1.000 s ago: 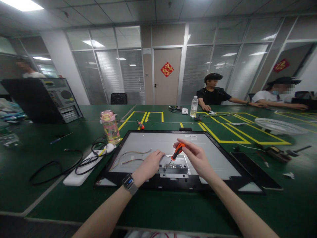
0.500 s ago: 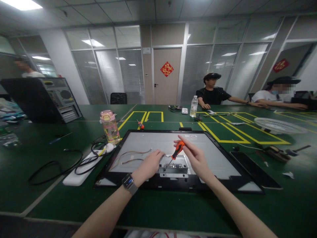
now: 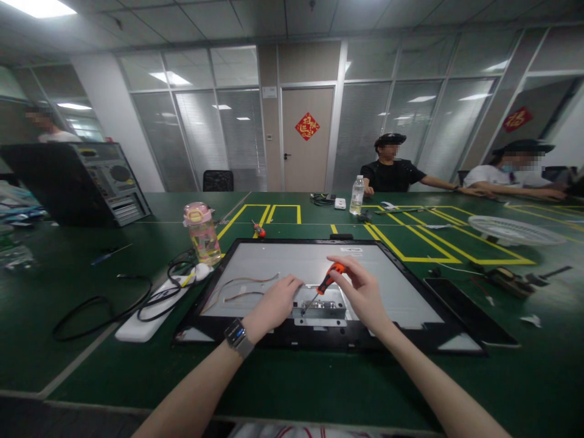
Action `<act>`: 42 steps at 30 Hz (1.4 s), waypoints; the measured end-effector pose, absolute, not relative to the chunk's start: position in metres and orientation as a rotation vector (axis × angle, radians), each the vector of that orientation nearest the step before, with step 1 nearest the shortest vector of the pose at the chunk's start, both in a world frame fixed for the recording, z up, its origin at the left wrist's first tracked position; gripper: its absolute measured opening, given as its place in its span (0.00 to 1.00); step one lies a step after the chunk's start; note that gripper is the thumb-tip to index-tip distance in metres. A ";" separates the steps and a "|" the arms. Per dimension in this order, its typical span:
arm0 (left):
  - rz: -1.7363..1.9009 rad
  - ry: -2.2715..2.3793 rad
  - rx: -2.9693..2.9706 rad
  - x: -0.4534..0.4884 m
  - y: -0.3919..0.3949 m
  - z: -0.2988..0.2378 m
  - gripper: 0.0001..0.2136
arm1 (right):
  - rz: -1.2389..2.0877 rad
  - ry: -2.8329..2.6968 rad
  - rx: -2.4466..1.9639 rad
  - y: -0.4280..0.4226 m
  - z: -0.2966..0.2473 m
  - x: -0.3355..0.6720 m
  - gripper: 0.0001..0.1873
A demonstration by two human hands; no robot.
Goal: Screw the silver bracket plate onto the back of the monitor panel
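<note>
A black-framed monitor panel [image 3: 401, 292] lies face down on the green table, its grey back showing. A small metal bracket [image 3: 325, 311] sits near its front edge. My right hand [image 3: 362, 294] is closed round an orange-handled screwdriver [image 3: 325, 280], whose tip points down-left at the bracket. My left hand [image 3: 274, 304], fingers curled, rests on the panel just left of the bracket, beside thin coloured wires [image 3: 241, 286]. A watch is on my left wrist.
A pink bottle [image 3: 201, 233], black cables [image 3: 123, 304] and a white strip lie to the left; a computer case [image 3: 86, 182] stands far left. A fan grille [image 3: 513, 231] and small parts lie to the right. Two people sit at the far right; another stands far left.
My right hand has shifted slightly down and its fingers have turned round the screwdriver handle. My left hand and the panel have stayed put.
</note>
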State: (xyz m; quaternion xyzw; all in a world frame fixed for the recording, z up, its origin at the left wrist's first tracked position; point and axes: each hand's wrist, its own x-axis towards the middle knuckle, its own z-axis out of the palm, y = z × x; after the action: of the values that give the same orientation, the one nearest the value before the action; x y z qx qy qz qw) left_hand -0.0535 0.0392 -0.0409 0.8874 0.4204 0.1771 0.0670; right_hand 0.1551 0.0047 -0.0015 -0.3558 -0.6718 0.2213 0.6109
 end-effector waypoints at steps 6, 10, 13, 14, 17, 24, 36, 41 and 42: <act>0.503 1.276 2.658 -0.053 0.038 -0.038 0.25 | 0.706 -1.560 -0.749 0.005 -0.002 0.154 0.21; 0.509 1.268 2.660 -0.053 0.038 -0.038 0.24 | 0.567 -1.529 -0.812 0.006 -0.002 0.155 0.17; 0.516 1.258 2.660 -0.053 0.038 -0.039 0.24 | 0.601 -1.545 -0.786 0.005 -0.001 0.155 0.18; 0.523 1.254 2.660 -0.053 0.038 -0.039 0.24 | 0.654 -1.550 -0.763 0.004 0.000 0.155 0.19; 0.533 1.251 2.664 -0.053 0.038 -0.039 0.24 | 0.757 -1.540 -0.728 0.003 0.000 0.153 0.21; 0.504 1.279 2.647 -0.053 0.038 -0.038 0.24 | 0.552 -1.549 -0.815 0.002 0.000 0.154 0.16; 0.526 1.261 2.653 -0.054 0.039 -0.039 0.24 | 0.586 -1.454 -0.777 0.004 0.002 0.151 0.08; 0.497 1.289 2.637 -0.053 0.038 -0.038 0.25 | 0.739 -1.484 -0.760 0.003 0.005 0.155 0.10; 0.501 1.285 2.635 -0.053 0.038 -0.038 0.25 | 0.805 -1.477 -0.745 0.004 0.005 0.156 0.11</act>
State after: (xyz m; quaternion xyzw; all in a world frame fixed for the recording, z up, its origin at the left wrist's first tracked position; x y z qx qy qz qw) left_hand -0.0528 0.0380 -0.0375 0.8828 0.4306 0.1680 0.0833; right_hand 0.1558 0.0035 0.0049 -0.3220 -0.6387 0.3480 0.6060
